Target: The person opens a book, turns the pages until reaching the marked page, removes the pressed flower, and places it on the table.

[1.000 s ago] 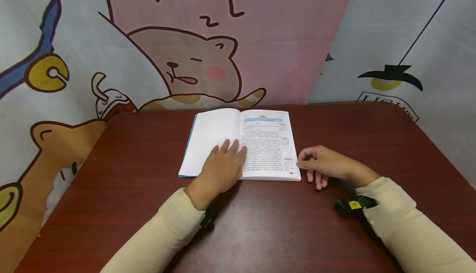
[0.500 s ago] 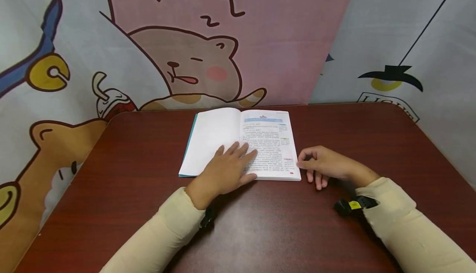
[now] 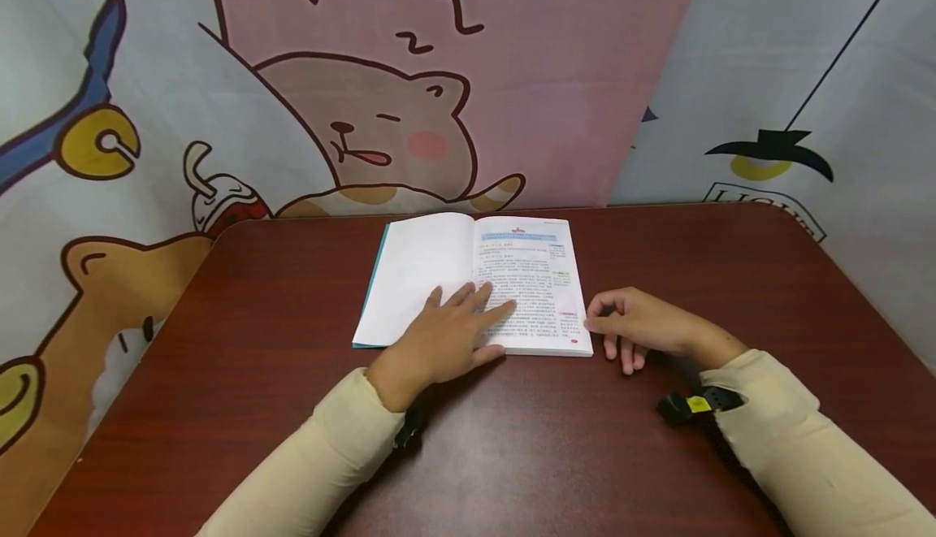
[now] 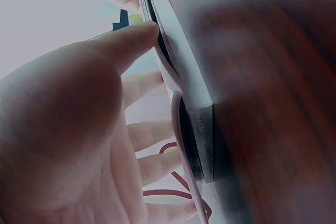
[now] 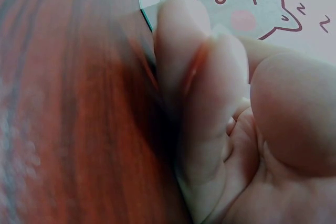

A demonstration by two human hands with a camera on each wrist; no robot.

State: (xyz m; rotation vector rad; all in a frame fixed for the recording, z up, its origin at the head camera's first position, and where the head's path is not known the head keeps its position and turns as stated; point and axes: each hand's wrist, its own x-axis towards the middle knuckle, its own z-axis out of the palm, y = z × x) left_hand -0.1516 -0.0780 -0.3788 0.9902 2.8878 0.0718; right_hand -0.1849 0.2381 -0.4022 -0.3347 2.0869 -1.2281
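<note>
An open book [image 3: 431, 257] with a teal cover edge lies on the table; its left page is blank and its right page bears print. My left hand [image 3: 442, 342] rests on the lower pages across the middle fold, fingers spread. In the left wrist view, the thumb of my left hand [image 4: 68, 98] is over the near page edge, where the sheets bow up from the block. At the book's lower right edge my right hand [image 3: 636, 322] pinches the margin between thumb and bent forefinger. Its other fingers [image 5: 205, 103] hang beside the book; how many sheets it grips is hidden.
The reddish-brown table [image 3: 526, 439] extends around the book on all sides. Behind it hangs a cartoon-printed cloth [image 3: 556, 82]. A black wrist device [image 3: 687, 404] is strapped below the right sleeve cuff.
My left hand has slid a little to the right across the fold, its fingers spreading wider and its thumb coming out along the bottom edge. My right hand has stayed put.
</note>
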